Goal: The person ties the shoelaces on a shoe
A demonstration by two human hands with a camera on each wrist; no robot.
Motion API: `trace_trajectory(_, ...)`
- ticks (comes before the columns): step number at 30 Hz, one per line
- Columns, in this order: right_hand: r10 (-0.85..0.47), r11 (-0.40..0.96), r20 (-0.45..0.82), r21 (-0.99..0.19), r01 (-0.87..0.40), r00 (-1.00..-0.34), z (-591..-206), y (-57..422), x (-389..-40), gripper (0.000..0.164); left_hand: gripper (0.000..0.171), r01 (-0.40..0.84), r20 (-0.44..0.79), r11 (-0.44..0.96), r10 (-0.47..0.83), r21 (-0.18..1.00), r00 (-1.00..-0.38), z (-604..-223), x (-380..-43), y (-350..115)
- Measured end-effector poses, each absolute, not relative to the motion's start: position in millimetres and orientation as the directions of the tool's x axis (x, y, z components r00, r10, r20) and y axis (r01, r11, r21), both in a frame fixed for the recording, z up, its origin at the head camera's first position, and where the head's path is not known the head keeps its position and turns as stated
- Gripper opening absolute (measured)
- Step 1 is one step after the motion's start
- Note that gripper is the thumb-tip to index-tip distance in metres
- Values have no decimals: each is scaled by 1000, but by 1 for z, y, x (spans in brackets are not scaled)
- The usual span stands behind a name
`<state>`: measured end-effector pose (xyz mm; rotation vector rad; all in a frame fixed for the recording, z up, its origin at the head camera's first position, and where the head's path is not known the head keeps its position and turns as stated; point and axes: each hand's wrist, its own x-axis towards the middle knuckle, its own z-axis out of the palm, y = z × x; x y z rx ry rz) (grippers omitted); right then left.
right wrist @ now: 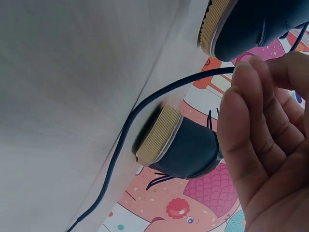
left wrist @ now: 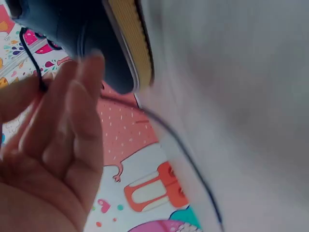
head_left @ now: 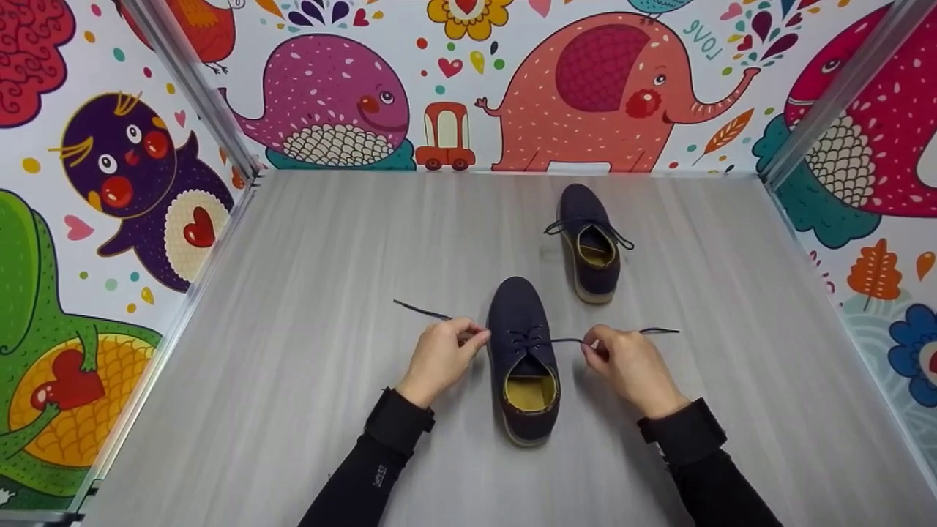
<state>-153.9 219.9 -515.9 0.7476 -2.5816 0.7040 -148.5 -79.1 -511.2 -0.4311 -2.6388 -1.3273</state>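
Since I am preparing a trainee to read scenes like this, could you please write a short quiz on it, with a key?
1. What do the left hand and the right hand each pinch beside the nearer shoe?
2. True or false: the nearer shoe lies on its side.
3. Fill in the blank: in the head view, the farther shoe stands beyond the nearer shoe and to its ____.

Key:
1. A part of the nearer shoe's dark lace.
2. False; it stands upright.
3. Right.
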Motion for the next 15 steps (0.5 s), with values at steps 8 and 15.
trace_trajectory(8,-374,718,435,-423,-553,-819,-520,218,-150,14,18,49,47,92,25,995,-999,-512,-165,-63)
trace_trajectory(15,-305,708,412,-504,-494,-858,-526,214,-147,14,28,-192,-180,-368,67,910,-981,-505,-172,-48)
